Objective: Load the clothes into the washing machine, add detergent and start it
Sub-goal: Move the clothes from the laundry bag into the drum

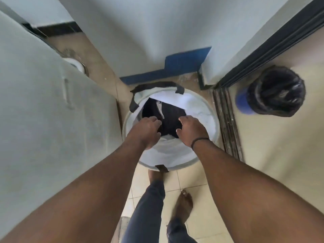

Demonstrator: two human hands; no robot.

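Both hands are lowered into a white laundry basket (201, 109) of dark clothes (172, 118).

Nearest the viewer, the left hand (145, 128) and right hand (192, 130) are held apart over the basket's mouth, fingers loosely curled, nothing yet gripped. The clothes lie directly between and just beyond them, about equally near each. Further right of the basket, a lined bin (275, 91) is seen.

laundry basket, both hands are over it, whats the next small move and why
Probably lower both hands and close them on the dark clothes. The left hand and right hand reach into the laundry basket with curled fingers, but neither clearly grips cloth yet.
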